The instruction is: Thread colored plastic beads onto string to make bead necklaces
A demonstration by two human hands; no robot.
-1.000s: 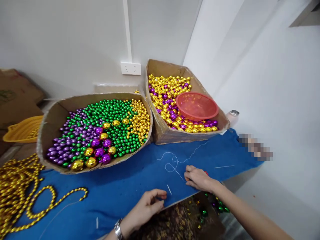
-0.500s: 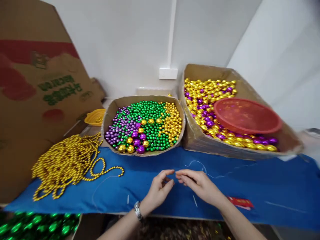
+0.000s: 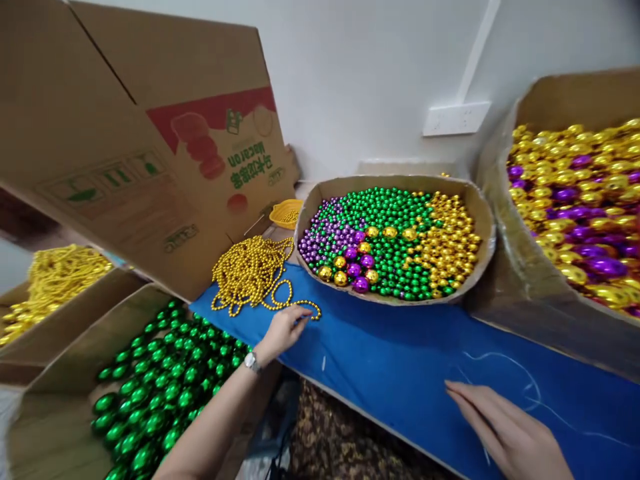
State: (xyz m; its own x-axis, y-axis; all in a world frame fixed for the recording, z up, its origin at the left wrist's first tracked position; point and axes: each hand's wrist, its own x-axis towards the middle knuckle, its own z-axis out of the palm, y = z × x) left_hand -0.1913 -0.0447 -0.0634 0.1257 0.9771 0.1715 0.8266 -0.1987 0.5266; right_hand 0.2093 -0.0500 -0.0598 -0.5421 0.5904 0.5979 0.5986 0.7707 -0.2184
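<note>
My left hand [image 3: 283, 330] reaches left across the blue cloth [image 3: 395, 350], its loosely stretched fingertips at the loose end of a gold bead strand [image 3: 250, 270] that lies heaped there. A watch is on that wrist. At the lower right, my right hand [image 3: 505, 430] lies flat on the cloth with its fingers extended. It is beside a thin white thread [image 3: 505, 360] that curls over the cloth. I see nothing gripped in either hand.
Behind the cloth stands a shallow cardboard tray [image 3: 400, 180] of green, purple and gold beads. A box [image 3: 505, 267] of gold and purple beads is at the right. A box of green beads [image 3: 165, 380] sits lower left, under a big cardboard flap [image 3: 125, 153]. A yellow basket [image 3: 285, 213] is behind the strands.
The view has swung left. My hands, together at the thread before, have parted: the left moved out to the gold strand's end, and the right stayed flat by the thread.
</note>
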